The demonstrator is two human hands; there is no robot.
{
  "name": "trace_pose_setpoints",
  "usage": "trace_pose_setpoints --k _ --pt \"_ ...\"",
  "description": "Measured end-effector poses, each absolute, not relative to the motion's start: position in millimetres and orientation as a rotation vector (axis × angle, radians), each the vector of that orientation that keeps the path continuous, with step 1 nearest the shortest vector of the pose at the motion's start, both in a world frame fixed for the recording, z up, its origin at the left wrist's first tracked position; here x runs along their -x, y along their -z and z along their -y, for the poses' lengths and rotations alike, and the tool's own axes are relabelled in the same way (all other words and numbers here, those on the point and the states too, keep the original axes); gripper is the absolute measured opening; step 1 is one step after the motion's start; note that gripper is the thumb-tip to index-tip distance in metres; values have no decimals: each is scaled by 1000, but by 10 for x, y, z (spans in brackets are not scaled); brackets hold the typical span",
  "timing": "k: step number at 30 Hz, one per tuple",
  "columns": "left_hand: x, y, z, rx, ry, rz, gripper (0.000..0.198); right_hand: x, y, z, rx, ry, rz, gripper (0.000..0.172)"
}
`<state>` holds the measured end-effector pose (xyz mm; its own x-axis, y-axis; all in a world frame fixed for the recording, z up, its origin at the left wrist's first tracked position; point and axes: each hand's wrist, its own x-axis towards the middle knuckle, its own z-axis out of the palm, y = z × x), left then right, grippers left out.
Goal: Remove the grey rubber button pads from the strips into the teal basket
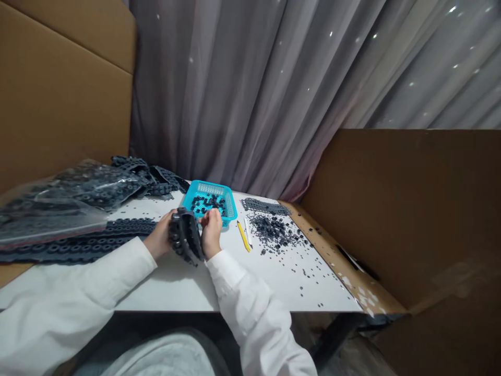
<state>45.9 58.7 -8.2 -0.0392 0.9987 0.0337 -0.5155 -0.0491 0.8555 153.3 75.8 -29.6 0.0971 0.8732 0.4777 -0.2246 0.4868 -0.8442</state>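
A dark rubber strip with rows of round holes [183, 234] is bent into a curve between my hands, above the front of the white table. My left hand [161, 235] is closed round its left side. On the other side my right hand [212, 233] is closed, with its thumb and fingers pinched near the strip's right edge; whether a small piece sits in the pinch is hidden. Just beyond both hands stands a turquoise plastic basket [234, 208] with small black pieces [209, 203] in it.
Right of the basket lie a yellow pen-like tool [243, 236], a white one [248, 233], a flat perforated strip [266, 206] and a scattered pile of black bits [274, 230]. At left are a clear plastic bag [70, 198] and more dark strips [129, 227]. Cardboard panels [410, 209] flank the table.
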Motion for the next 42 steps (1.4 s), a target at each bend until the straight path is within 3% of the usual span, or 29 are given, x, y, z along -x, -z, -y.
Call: trace_pose_setpoints --k 6,12,18,20,22,25,37,42 --pt "-438 -13 -535 -848 -1441 -794 23 -1612 189 -810 880 -712 1465 31" --pt "-463 -27 -480 -944 -1309 -855 30 -2083 88 -1083 1190 -486 1534 12" --pt "-421 10 -512 -1051 -1252 -930 35 -2316 85 -1065 1395 -261 1681 35" --pt "-418 22 -524 -1095 -1265 -951 36 -2319 29 -995 1281 -223 1713 30" --pt "-417 28 -541 -1154 -1295 -973 37 -2295 -36 -913 1034 -316 1784 19" --pt "-410 30 -577 -1262 -1333 -1004 40 -2224 -89 -806 767 -427 2057 23" --pt "-365 56 -573 -1286 -1219 -976 44 -2099 2 -722 803 -412 2234 30" --pt "-405 23 -481 -1121 -1188 -941 39 -1961 64 -725 694 -809 1949 39"
